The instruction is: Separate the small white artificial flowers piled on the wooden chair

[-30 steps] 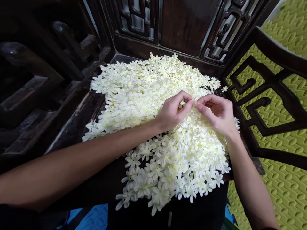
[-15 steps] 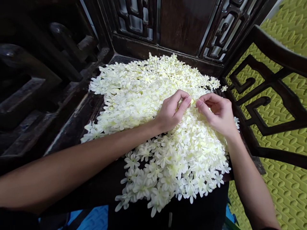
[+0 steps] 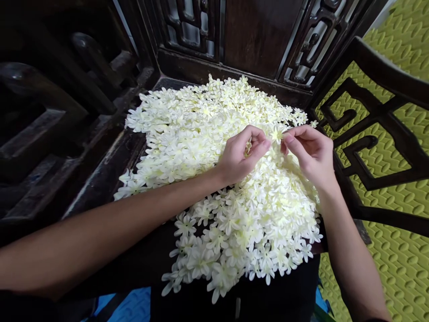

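The right hand (image 3: 310, 154) pinches a flower (image 3: 276, 133) over the flower pile (image 3: 214, 147); at its nine o'clock, the left hand (image 3: 241, 154) curls around another flower (image 3: 249, 146).

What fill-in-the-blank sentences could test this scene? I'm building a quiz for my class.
1. The pile of small flowers is cream-____ in colour.
2. The flowers lie on the seat of a dark wooden ____.
3. The right hand pinches a single flower with its ____.
4. The patterned mat on the floor, to the right, is ____.

Missing words: white; chair; fingers; green
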### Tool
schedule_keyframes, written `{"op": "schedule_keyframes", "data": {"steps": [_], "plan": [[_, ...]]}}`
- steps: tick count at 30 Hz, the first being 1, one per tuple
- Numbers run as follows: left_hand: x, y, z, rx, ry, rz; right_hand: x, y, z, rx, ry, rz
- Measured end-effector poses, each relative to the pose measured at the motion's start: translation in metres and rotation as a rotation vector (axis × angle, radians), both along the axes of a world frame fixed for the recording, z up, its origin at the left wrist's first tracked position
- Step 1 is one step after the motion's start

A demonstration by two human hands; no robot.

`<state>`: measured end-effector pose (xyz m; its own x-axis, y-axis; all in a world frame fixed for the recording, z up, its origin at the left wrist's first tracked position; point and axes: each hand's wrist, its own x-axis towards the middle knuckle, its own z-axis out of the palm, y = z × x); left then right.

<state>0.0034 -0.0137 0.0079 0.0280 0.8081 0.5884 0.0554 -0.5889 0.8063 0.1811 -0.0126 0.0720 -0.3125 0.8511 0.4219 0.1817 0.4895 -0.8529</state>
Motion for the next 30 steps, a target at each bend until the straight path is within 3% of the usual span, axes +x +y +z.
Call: {"op": "schedule_keyframes", "data": {"steps": [7, 30], "plan": [[-0.0012, 0.0011, -0.0003, -0.011, 0.047, 0.021, -0.0041, -0.0057, -0.0027, -0.088, -0.011, 0.216], [-0.0006, 0.0011, -0.0009, -0.021, 0.043, 0.06, -0.0033, -0.0062, -0.0018, -0.081, 0.053, 0.136]]}}
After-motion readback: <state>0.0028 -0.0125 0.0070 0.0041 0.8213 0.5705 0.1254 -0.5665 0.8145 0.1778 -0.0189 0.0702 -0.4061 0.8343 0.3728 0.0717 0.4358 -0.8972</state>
